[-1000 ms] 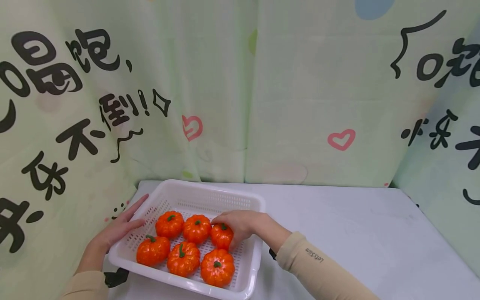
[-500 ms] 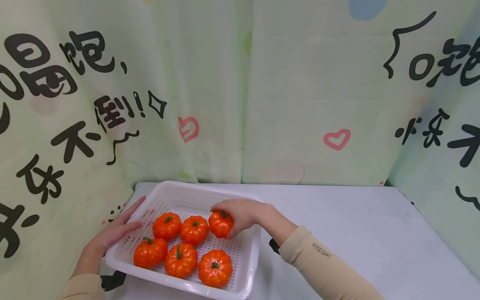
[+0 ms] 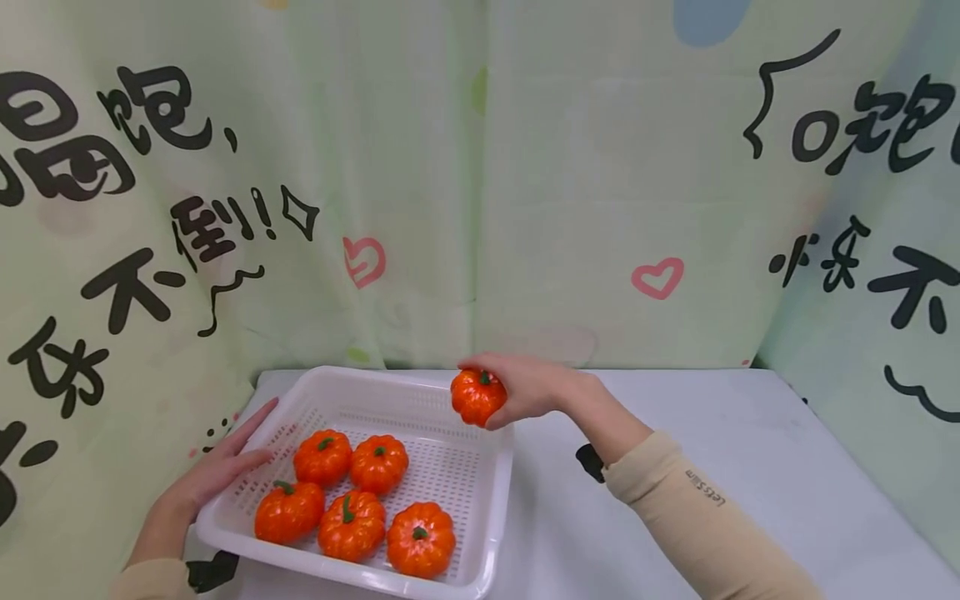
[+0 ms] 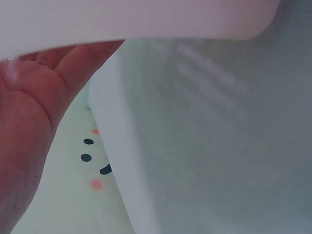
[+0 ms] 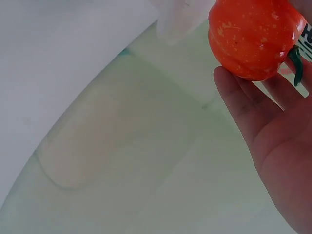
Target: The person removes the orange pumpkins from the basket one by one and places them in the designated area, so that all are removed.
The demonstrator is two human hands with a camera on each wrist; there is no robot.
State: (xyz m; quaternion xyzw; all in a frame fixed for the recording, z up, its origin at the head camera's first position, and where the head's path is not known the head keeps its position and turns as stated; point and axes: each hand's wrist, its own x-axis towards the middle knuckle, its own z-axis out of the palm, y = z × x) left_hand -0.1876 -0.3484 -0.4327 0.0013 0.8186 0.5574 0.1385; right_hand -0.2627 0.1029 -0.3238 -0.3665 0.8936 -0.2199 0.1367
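My right hand (image 3: 534, 387) grips a small shiny orange pumpkin (image 3: 477, 398) with a green stem, raised over the back right corner of the white plastic basket (image 3: 322, 568). In the right wrist view, fingers and thumb go round that pumpkin (image 5: 256, 39), its stem toward the palm. Several similar pumpkins stay inside the basket, among them one at the front right (image 3: 421, 540) and one in the back row (image 3: 379, 464). My left hand (image 3: 213, 479) lies along the basket's left side with fingers extended. Its fingertips are hidden by the basket wall (image 4: 146, 19) in the left wrist view.
The basket stands on the left part of a white-covered table (image 3: 645, 500). Behind and at both sides hangs a pale green curtain (image 3: 555, 208) with black lettering and pink hearts. The table's far edge runs right along the curtain.
My right hand has lifted its pumpkin from the basket's back row, up and to the right. The left hand keeps its place at the basket's side. The head view has shifted slightly.
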